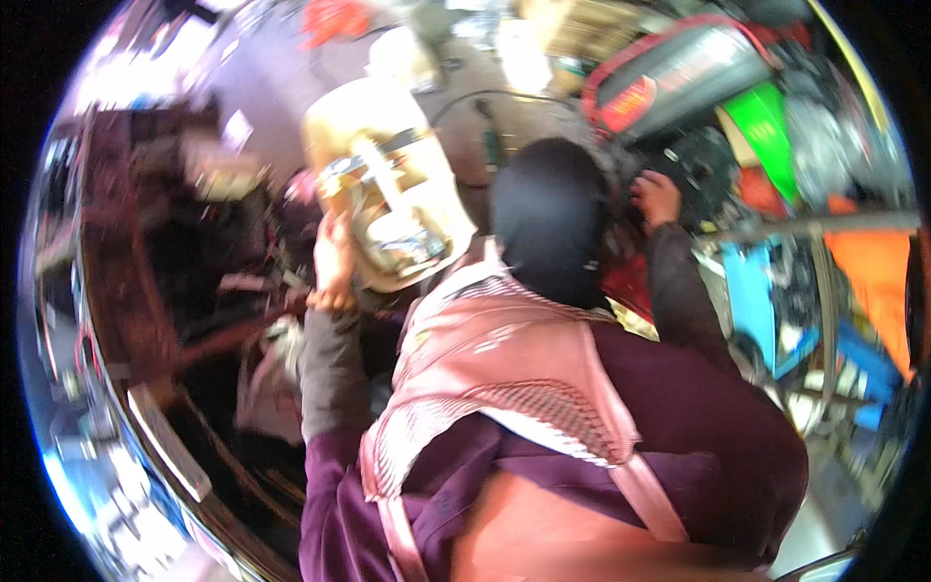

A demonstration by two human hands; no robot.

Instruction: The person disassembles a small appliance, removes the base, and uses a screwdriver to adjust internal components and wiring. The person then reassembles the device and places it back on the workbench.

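Observation:
My left hand (pixel 333 254) grips the left side of a cream plastic housing (pixel 427 199), whose inside shows compartments, pale strips and metal parts, all blurred. My right hand (pixel 658 199) is curled at the left edge of a dark round object (pixel 700 179); whatever its fingers hold is too blurred to make out. Between my hands is a large, smooth black rounded shape (pixel 548 218). A green-handled tool (pixel 492 145) and a dark cable lie on the grey floor just beyond.
Dark reddish-brown framework (pixel 131 252) runs along the left. A red-trimmed grey bag (pixel 684 78), a green sheet (pixel 761 136), blue pieces (pixel 747 291), an orange item (pixel 863 281) and a metal bar (pixel 824 330) crowd the right. Cardboard (pixel 592 29) lies at the back.

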